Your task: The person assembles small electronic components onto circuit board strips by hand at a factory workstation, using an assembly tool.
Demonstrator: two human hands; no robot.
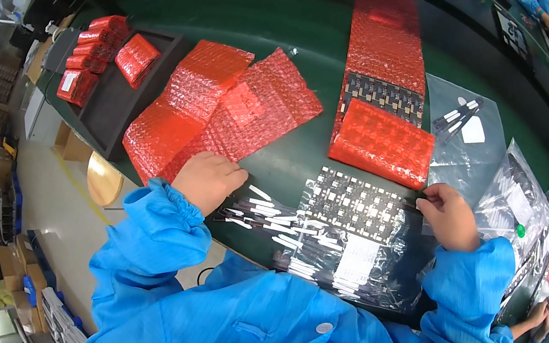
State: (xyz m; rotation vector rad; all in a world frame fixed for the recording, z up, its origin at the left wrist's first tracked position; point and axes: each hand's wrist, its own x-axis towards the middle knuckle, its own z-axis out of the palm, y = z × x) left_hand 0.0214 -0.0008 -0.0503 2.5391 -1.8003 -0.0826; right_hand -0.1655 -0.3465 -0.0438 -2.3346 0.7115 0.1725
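Note:
My left hand is closed, fingers curled down beside the lower edge of a red bubble-wrap sheet; whatever is under its fingertips is hidden. Close by, several thin black strips with white ends lie loose. My right hand pinches thumb against finger near the right corner of a red bubble-wrap bundle; what it grips is too small to name. Between my hands, a circuit board panel lies on a clear plastic bag that holds more strips and a white label.
A dark tray at the left carries red-wrapped packs. Another board panel rests on a long red sheet. To the right lie a bag with strips and fuller bags. Co-workers' hands show at far right.

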